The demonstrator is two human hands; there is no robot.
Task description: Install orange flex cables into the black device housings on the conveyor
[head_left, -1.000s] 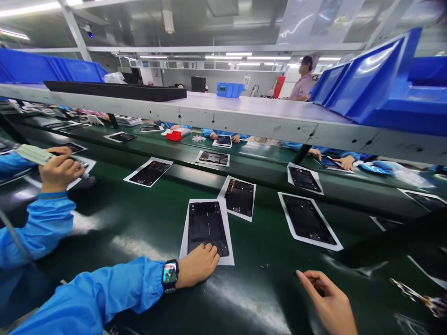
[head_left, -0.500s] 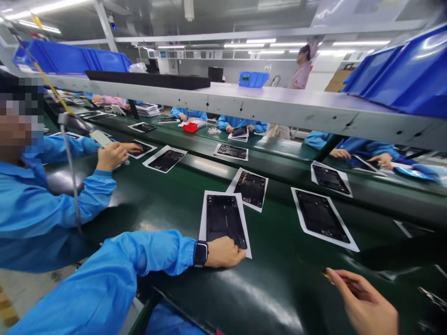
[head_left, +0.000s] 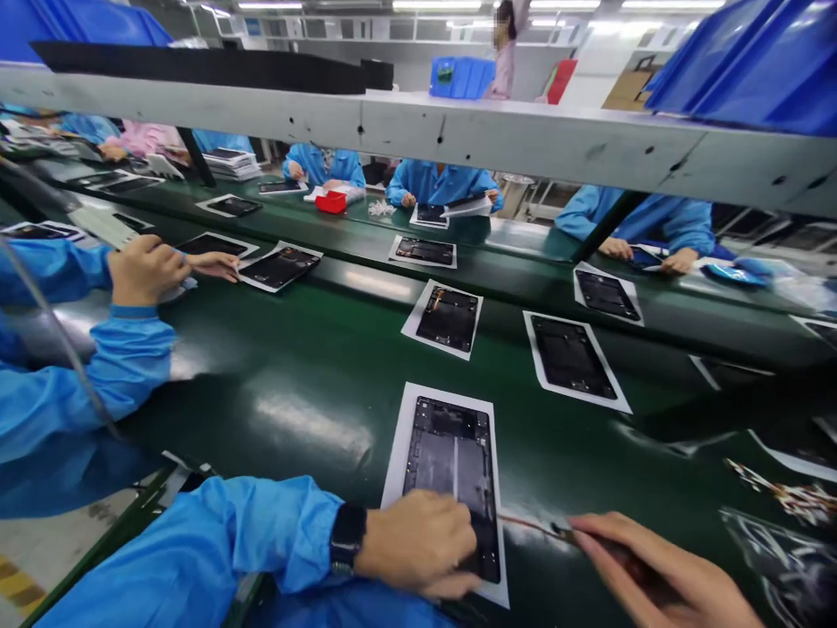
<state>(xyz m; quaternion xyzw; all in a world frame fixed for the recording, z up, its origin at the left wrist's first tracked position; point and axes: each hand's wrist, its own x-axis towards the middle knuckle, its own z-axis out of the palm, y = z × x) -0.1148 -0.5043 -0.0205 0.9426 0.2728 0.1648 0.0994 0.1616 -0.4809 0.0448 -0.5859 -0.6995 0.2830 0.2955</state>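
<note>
A black tablet housing [head_left: 451, 445], inner side up, lies on a white sheet [head_left: 396, 471] on the green bench before me. My left hand [head_left: 422, 541] rests over its lower left part with fingers curled. Whatever those fingers grip is hidden. Right of the housing, my right hand [head_left: 660, 567] pinches a thin flex cable [head_left: 533, 525] with a dark end at the fingertips. The reddish strip reaches left to the housing's right edge.
More tablet housings [head_left: 451, 316] on white sheets lie farther back. Small flex cables [head_left: 785, 497] and a clear bag [head_left: 778, 558] sit at right. A co-worker's hands [head_left: 147, 270] work at left. A shelf [head_left: 523, 122] with blue bins [head_left: 461, 77] crosses above.
The tablet housing and its sheet have come nearer to me, off the neighbouring sheet. My left hand has moved from its bottom edge onto its face. My right hand has moved left.
</note>
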